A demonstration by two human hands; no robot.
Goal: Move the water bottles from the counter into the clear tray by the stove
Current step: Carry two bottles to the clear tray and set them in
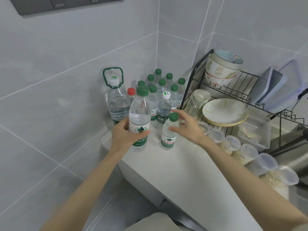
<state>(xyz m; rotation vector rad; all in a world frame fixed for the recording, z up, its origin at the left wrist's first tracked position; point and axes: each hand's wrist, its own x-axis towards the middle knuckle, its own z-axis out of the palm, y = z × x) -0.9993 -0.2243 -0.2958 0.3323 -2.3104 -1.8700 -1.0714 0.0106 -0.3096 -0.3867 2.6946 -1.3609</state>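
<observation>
My left hand (124, 136) is wrapped around a tall green-capped water bottle (139, 114), which is lifted and tilted a little above the white counter (180, 165). My right hand (188, 128) hovers with fingers spread around a smaller green-capped bottle (168, 135) that stands on the counter; thumb and fingers are close to it but not closed. Behind stand a white-capped bottle (164, 107), a red-capped bottle (131, 92), several more green-capped bottles (162, 84) in the corner, and a big jug with a green handle (116, 102). No stove or tray beside one shows in this view.
A black dish rack (236, 95) at the right holds bowls, plates (225, 112), a glass and blue lids. A row of clear lidded jars (250, 152) lies along the counter's right side. A clear plastic box (256, 130) sits under the rack. Tiled walls close the corner.
</observation>
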